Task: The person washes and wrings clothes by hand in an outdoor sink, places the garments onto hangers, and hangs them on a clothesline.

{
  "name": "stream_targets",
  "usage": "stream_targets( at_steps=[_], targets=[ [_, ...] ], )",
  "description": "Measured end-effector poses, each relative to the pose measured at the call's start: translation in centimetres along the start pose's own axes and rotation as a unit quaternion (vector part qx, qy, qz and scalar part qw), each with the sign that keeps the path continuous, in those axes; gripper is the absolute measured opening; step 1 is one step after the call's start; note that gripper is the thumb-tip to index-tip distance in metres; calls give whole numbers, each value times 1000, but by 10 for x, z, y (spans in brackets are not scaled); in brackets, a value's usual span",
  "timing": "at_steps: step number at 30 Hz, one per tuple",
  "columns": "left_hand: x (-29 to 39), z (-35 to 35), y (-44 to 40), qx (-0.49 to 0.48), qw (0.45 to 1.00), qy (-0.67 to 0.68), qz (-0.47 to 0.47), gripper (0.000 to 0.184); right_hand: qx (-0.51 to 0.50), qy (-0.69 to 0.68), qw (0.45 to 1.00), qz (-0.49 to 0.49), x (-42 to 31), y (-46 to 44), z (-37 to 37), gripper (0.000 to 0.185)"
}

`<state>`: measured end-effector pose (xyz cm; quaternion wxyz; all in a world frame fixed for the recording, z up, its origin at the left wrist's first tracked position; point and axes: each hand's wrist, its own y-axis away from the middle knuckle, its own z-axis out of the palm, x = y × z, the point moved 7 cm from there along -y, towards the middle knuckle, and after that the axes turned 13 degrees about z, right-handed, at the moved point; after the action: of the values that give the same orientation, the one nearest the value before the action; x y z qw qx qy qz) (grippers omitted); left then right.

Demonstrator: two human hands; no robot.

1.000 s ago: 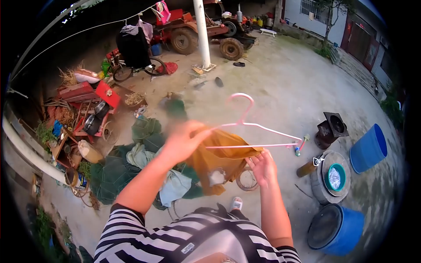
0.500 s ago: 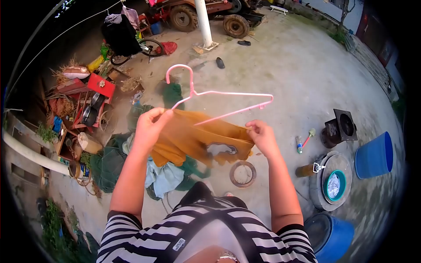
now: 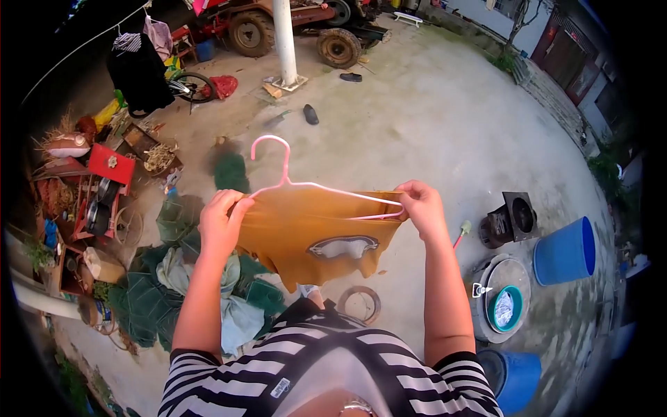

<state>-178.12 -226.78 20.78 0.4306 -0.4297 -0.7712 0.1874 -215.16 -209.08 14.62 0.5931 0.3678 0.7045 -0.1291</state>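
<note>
Between my hands hangs a mustard-yellow shirt [image 3: 292,233] with a grey-and-white printed patch on its front. A pink hanger [image 3: 287,163] sits largely inside the shirt, its hook standing up above the neck opening. My left hand [image 3: 224,212] pinches the fabric at the left shoulder, close to the hanger's left arm. At the other side, my right hand [image 3: 422,203] grips the shirt's edge right by the hanger's right end. Cloth hides the hanger's lower left part.
Green netting [image 3: 149,299] and a pale blue cloth [image 3: 240,320] lie on the ground at left. On the right are a black stove [image 3: 507,219], a blue barrel [image 3: 566,250] and a teal basin [image 3: 497,323]. A white post [image 3: 284,48] and a tractor [image 3: 251,31] stand behind.
The hanger's right arm, earlier outside above the shirt, is now mostly within its opening. My right hand has risen slightly to the hanger's end, and the shirt is stretched flatter. The view has shifted right.
</note>
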Motion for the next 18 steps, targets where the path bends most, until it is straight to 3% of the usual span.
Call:
stream_targets(
  at_steps=[2, 5, 7, 8, 9, 10, 12, 13, 16, 18],
  targets=[
    [-16, -2, -25, -11, 999, -25, 25, 17, 64, 140, 986, -57, -34, -23, 12, 14],
    [-54, -8, -60, 9, 1000, 6, 22, 15, 58, 245, 957, -140, -91, -52, 48, 21],
    [-99, -12, -77, 40, 997, 57, -32, 15, -114, 33, 982, -149, -138, -44, 82, 29],
    [-122, -14, -80, 52, 993, 81, -61, 16, -201, -76, 966, -143, -156, -41, 99, 34],
    [-143, -17, -85, 55, 988, 120, -76, 16, -198, -119, 958, -169, -163, -57, 100, 46],
    [-158, -20, -89, 59, 985, 136, -86, 16, -113, 12, 960, -256, -181, -65, 99, 45],
    [-176, -30, -100, 65, 979, 164, -103, 16, 69, 260, 873, -408, -216, -73, 111, 43],
    [-183, -34, -106, 68, 978, 171, -101, 17, 49, 314, 847, -426, -224, -79, 130, 38],
    [-207, -39, -128, 68, 978, 172, -97, 17, -35, 383, 858, -339, -217, -121, 186, 31],
    [-227, -40, -142, 40, 977, 177, -113, 14, -34, 331, 875, -351, -224, -156, 212, 18]
  ],
)
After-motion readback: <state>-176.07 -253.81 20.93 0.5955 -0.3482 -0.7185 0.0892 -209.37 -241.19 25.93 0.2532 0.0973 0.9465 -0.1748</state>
